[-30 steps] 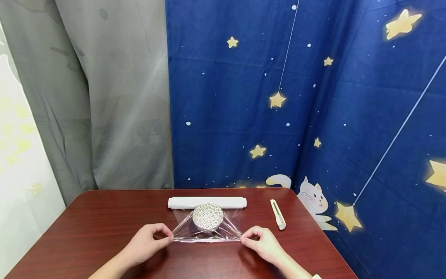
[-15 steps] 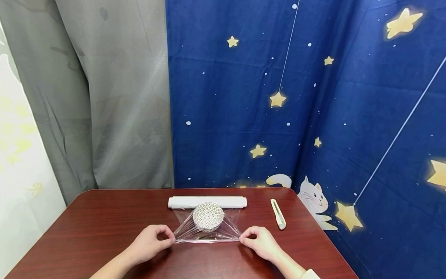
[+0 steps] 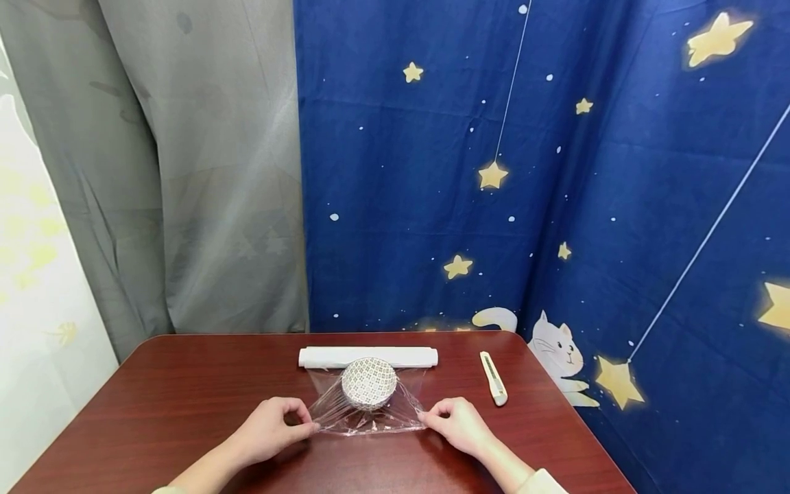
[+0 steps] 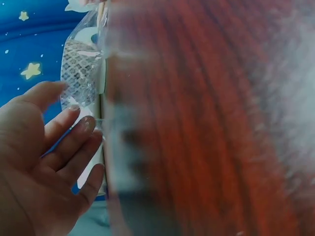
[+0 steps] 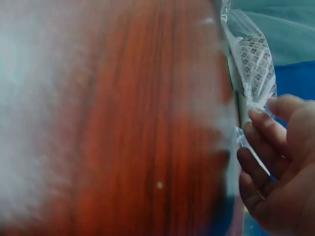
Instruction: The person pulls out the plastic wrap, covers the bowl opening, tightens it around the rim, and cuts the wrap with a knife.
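A round patterned bowl [image 3: 369,382] sits mid-table under a stretched sheet of clear plastic wrap [image 3: 373,424]. The wrap runs forward from a white roll [image 3: 368,357] lying behind the bowl. At the sheet's front left corner, my left hand [image 3: 271,427] pinches it between thumb and index finger. My right hand [image 3: 458,425] pinches the front right corner. In the left wrist view, the other fingers of the left hand [image 4: 54,157] are spread loosely below the thumb. The right wrist view has the wrap [image 5: 251,59] over the bowl beside the right hand [image 5: 280,162].
A pale utility knife [image 3: 494,379] lies right of the roll, beyond my right hand. The reddish-brown table [image 3: 204,384] ends at its back edge near a grey curtain [image 3: 228,171] and a blue starry curtain [image 3: 407,206].
Both hands have come slightly closer together, the left moving right and the right moving left. The wrap's front edge has gone from taut and straight to slacker and drooping toward me.
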Demonstrator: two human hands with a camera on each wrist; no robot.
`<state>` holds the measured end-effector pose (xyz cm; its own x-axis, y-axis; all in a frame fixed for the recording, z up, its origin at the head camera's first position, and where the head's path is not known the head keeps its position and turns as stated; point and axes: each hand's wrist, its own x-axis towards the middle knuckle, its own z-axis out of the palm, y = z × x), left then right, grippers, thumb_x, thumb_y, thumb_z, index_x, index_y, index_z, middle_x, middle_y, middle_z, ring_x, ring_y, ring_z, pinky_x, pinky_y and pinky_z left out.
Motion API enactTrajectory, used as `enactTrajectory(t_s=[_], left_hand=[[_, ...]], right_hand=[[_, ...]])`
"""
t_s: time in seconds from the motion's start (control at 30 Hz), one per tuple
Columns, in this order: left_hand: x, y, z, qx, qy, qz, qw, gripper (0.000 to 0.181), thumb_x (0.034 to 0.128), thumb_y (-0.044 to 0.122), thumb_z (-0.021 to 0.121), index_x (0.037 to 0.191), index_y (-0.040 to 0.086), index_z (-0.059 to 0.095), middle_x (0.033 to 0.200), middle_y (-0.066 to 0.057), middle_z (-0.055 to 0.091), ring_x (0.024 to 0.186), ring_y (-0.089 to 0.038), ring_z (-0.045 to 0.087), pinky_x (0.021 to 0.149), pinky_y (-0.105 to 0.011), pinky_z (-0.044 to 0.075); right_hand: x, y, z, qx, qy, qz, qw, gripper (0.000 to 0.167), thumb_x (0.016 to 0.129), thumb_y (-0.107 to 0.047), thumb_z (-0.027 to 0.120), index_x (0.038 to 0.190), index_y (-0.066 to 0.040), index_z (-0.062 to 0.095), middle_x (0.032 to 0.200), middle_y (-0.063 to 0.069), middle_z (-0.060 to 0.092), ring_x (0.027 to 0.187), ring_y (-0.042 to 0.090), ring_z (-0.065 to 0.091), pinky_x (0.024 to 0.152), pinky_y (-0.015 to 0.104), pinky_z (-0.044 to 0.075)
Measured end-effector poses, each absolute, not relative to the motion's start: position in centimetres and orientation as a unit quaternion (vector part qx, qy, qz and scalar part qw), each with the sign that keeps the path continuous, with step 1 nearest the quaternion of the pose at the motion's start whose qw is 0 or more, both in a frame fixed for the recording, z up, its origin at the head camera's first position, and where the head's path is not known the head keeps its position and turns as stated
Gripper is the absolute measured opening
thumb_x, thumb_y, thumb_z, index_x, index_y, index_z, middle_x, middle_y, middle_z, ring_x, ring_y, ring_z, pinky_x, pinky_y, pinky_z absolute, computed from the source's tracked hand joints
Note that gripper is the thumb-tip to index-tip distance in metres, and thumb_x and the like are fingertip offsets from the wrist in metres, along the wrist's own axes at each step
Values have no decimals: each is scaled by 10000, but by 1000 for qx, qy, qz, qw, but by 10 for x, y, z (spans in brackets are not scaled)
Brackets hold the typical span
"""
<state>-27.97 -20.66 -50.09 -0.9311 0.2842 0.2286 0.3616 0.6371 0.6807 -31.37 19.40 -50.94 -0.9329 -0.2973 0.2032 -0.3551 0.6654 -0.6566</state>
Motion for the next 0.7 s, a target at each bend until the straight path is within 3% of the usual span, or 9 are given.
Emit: enactTrajectory(t_s=[0.1, 0.27, 0.47, 0.7], left_hand=[[-279, -205, -503, -166, -909, -375, 71, 274, 935, 403, 863, 741, 292, 706, 736, 178, 640, 733, 31, 525, 710, -228, 455], [-281, -202, -507, -165, -899, -399, 74, 256, 867, 289, 914, 762, 241, 686, 713, 146, 640, 679, 30, 526, 655, -219, 458], [-281, -199, -510, -165, -885, -428, 77, 256, 812, 150, 921, 878, 158, 674, 737, 118, 653, 685, 35, 562, 665, -216, 473], [-279, -194, -510, -135, -891, -426, 85, 238, 854, 250, 928, 857, 204, 695, 726, 129, 653, 680, 28, 558, 671, -208, 461]], right_hand=[[-313, 192, -510, 165, -915, 364, 54, 358, 956, -417, 835, 698, -176, 773, 632, -132, 619, 628, -16, 489, 621, 222, 415], [-310, 187, -510, 149, -916, 364, 75, 336, 871, -387, 910, 670, -201, 716, 631, -125, 607, 629, -14, 495, 622, 222, 432], [-309, 181, -510, 137, -897, 416, 56, 359, 835, -261, 948, 856, -121, 618, 731, -78, 658, 669, 3, 564, 646, 220, 462], [-308, 177, -507, 149, -889, 431, 40, 278, 880, -243, 907, 959, -99, 683, 779, -61, 727, 698, -4, 604, 666, 217, 476]])
